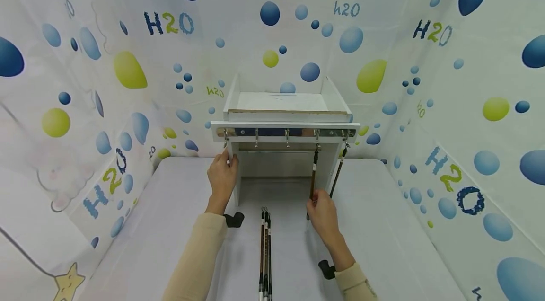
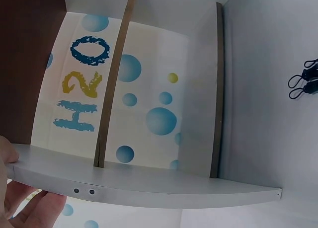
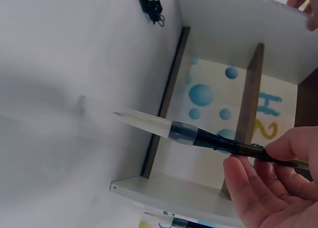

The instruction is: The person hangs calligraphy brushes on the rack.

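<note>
My right hand (image 1: 324, 213) pinches a brown-handled calligraphy brush (image 1: 314, 168) between thumb and fingers. Its loop is up at a hook of the metal hook strip (image 1: 272, 132), and its pale bristle tip (image 3: 144, 122) points down in the right wrist view. Farther right, a second brush (image 1: 338, 174) hangs from the end hook. My left hand (image 1: 221, 175) grips the left side panel (image 2: 149, 186) of a small white shelf, thumb on the inner face and fingers outside. Just above that hand is the leftmost hook (image 1: 226, 136).
Several more brushes (image 1: 265, 249) lie side by side on the white table (image 1: 383, 244), loops toward the shelf. An open tray-like top (image 1: 289, 114) crowns the shelf. Printed curtains (image 1: 238, 17) with blue and green dots enclose the table at the back and sides.
</note>
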A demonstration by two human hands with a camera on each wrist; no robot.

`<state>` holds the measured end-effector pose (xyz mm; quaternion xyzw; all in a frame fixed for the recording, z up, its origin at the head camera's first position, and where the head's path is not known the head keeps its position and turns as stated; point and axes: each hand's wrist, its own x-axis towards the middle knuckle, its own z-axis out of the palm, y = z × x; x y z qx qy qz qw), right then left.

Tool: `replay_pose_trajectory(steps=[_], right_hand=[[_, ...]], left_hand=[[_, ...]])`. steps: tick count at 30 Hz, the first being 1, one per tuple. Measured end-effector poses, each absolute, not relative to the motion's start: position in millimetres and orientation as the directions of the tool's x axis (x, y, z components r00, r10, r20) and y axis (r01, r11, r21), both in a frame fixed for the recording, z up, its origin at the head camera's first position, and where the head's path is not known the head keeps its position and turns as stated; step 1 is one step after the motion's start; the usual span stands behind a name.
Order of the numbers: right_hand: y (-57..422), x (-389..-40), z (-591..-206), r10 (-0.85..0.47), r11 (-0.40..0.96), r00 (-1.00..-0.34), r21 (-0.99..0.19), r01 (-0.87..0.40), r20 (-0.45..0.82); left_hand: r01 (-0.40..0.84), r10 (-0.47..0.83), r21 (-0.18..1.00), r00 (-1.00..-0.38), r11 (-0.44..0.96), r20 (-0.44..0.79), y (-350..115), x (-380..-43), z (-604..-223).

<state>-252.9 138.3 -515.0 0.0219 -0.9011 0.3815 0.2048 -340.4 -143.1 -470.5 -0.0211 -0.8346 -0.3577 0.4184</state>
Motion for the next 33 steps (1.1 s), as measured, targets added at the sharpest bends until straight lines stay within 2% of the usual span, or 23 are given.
replay_pose_trajectory(steps=[15,33], right_hand=[[140,-268,-516,0.115,0.734,-0.908,-0.651,-0.195,0.403],[142,-264,-520,0.103,0.714,-0.929,-0.677,-0.179,0.354]], left_hand=[[0.341,-0.259,0.581,-0.652,0.739,0.712,-142,-340,-468],[0.340,-0.261,0.577,-0.647,0.742,0.717,-142,-339,-468]])
